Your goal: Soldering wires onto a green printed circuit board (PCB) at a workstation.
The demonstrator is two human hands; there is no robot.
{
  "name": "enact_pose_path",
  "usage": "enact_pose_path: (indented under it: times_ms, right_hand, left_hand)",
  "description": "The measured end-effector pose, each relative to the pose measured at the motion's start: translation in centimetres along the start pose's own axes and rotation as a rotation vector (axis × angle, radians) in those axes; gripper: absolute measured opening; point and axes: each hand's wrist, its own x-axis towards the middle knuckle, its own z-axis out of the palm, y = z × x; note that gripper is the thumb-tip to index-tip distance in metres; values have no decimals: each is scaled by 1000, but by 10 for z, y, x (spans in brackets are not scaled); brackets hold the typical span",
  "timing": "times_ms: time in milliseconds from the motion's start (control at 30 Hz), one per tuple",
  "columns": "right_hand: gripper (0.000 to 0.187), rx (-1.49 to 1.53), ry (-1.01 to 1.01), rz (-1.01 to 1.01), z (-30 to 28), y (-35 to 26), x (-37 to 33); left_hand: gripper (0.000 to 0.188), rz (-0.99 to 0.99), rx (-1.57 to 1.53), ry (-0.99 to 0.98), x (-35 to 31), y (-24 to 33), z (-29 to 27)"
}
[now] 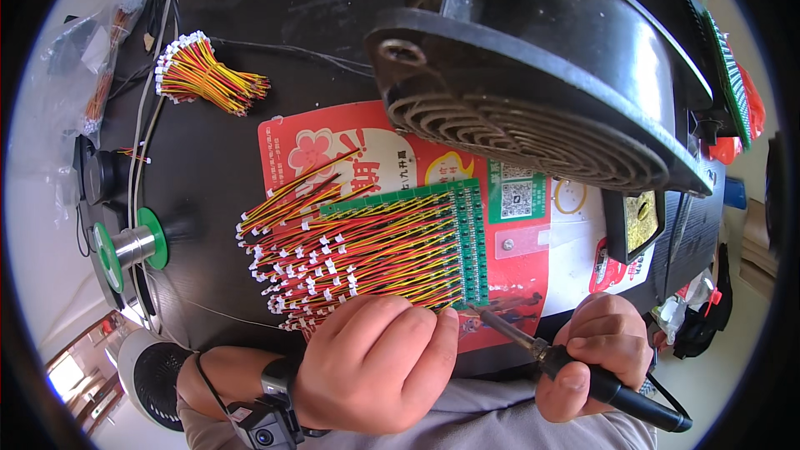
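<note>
My right hand [602, 358] is closed around the black handle of a soldering iron [612, 387]. The iron's metal tip points left and reaches the lower right corner of a green circuit board panel [473, 242]. Close to that tip, my left hand [379, 358] is closed, its thumb and fingertips pinching thin wires at the board's lower edge. The pinched ends are mostly hidden by the fingers. Rows of red, yellow and black wire leads [392, 254] run left from the board and end in white connectors [321, 262].
A large black fan [533, 100] stands over the board's far side. Right of the board is a black tray with yellow cleaning material [643, 215]. A red printed mat [517, 271] lies beneath. Leftward are a solder spool [133, 247], cables and a bundle of wire leads [212, 75].
</note>
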Motion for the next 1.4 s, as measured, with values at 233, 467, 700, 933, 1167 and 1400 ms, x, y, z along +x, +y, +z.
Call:
enact_pose_path:
  times_ms: [233, 467, 700, 933, 1167, 1400]
  right_hand:
    - [27, -23, -44, -2, -1, 2, 1]
    - [26, -35, -63, 15, -2, 0, 1]
    - [27, -33, -63, 15, -2, 0, 1]
    - [29, -29, 9, 18, 1, 0, 0]
    - [29, -18, 18, 25, 0, 1, -2]
    - [27, -35, -13, 24, 0, 0, 0]
  left_hand:
    - [26, -1, 9, -3, -1, -1, 2]
    - [23, 11, 26, 5, -1, 0, 3]
    - [23, 2, 28, -5, -1, 0, 3]
    - [22, 13, 43, 2, -1, 0, 3]
    - [21, 10, 30, -14, 0, -1, 3]
    - [24, -40, 35, 6, -2, 2, 1]
